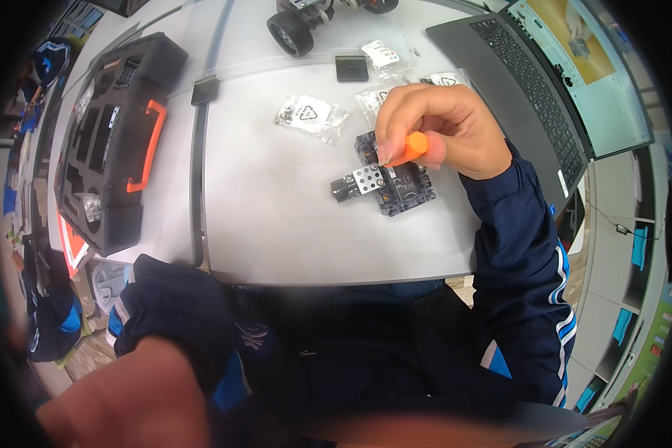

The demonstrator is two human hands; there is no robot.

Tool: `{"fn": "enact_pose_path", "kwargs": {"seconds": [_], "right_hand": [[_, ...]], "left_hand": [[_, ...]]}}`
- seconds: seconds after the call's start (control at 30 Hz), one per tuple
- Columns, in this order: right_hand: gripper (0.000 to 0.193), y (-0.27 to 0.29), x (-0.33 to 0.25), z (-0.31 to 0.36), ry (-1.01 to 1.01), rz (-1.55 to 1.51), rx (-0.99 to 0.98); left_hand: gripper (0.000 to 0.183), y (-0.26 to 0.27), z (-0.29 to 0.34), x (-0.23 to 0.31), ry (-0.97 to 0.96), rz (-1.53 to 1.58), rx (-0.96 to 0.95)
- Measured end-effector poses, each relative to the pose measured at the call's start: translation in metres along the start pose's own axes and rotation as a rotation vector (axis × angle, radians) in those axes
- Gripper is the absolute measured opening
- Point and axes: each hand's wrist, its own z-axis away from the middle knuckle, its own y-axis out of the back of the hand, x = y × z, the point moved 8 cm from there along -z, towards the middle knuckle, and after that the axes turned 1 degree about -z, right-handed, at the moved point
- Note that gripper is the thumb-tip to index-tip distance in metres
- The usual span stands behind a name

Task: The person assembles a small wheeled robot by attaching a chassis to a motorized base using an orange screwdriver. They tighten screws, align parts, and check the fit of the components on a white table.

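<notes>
My right hand [455,127] is closed on the orange handle of a screwdriver [411,147], held between thumb and fingers. Its tip end meets a silver perforated metal bracket [366,180], though the tip itself is hard to make out. The bracket lies on a dark translucent module [405,196], and a small black cylindrical part [342,189] sticks out at its left end. Raised near the camera at the lower left, my left hand [131,396] is blurred; its fingers cannot be made out.
Small clear bags of parts [311,117] lie beyond the module. An open laptop [523,89] occupies the right side. At the left stands a black case [116,142] with an orange handle. A wheeled model [295,30] sits at the far edge, near a small black block [351,69].
</notes>
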Motion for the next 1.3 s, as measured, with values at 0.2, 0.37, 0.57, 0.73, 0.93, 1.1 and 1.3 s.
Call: {"fn": "enact_pose_path", "kwargs": {"seconds": [0.2, 0.37, 0.57, 0.73, 0.93, 1.1, 1.3], "right_hand": [[0.022, -0.001, 0.0, 0.0, -0.114, -0.064, 0.003], [0.017, -0.004, 0.001, 0.006, -0.277, -0.099, 0.032], [0.019, -0.006, 0.0, 0.002, -0.24, -0.048, 0.047], [0.024, -0.012, -0.001, 0.002, -0.245, -0.053, 0.087], [0.02, -0.016, -0.024, 0.002, -0.167, 0.34, 0.082], [0.019, -0.013, -0.031, 0.0, -0.109, 0.423, 0.104], [0.021, -0.013, -0.034, 0.0, -0.06, 0.381, 0.104]], "left_hand": [[0.042, -0.013, 0.044, -0.074, 0.575, -0.387, -0.062], [0.026, -0.09, 0.149, -0.142, 0.964, -0.445, -0.949], [0.021, -0.106, 0.171, -0.147, 0.932, -0.433, -1.053], [0.022, -0.111, 0.171, -0.151, 0.938, -0.343, -1.104], [0.024, -0.11, 0.171, -0.152, 0.893, -0.38, -1.178], [0.029, -0.109, 0.171, -0.149, 0.929, -0.321, -1.161], [0.032, -0.112, 0.173, -0.153, 0.87, -0.374, -1.143]]}}
